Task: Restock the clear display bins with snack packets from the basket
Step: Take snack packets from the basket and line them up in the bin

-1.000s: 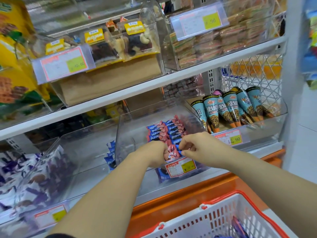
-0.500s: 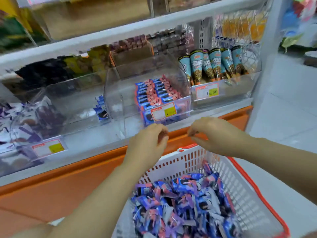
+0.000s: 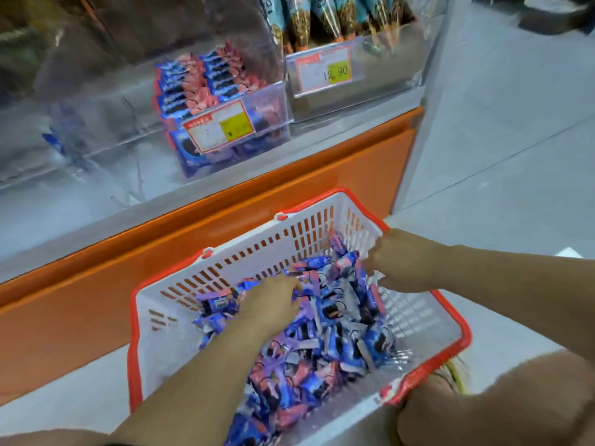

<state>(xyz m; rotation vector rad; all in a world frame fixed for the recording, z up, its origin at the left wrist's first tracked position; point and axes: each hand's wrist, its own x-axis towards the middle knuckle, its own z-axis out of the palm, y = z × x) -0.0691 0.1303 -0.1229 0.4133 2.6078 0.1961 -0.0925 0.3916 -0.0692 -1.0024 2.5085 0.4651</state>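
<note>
Reaching into basket (image 3: 322, 226) w/ both hands. L hand (image 3: 273, 300): palm down on the pile of snack packets (image 3: 322, 349), fingers bent down among wrappers at pile's far-left part. Blurred, so can't tell if a packet is actually gripped. L forearm comes in from lower left, roughly straight, over near rim. R hand (image 3: 405, 262): fingers curled, knuckles toward L, at basket's far-right corner, touching topmost packets. Grip vs. mere contact: can't tell either. R forearm enters from right edge, crossing the red rim. Basket sits on floor against orange base panel (image 3: 225, 214). Beyond and above: clear display bin (image 3: 273, 104), part-filled w/ rows of stocked packets (image 3: 206, 78), well apart from both hands. Next bin to the right holds cone snacks (image 3: 325, 17).
</note>
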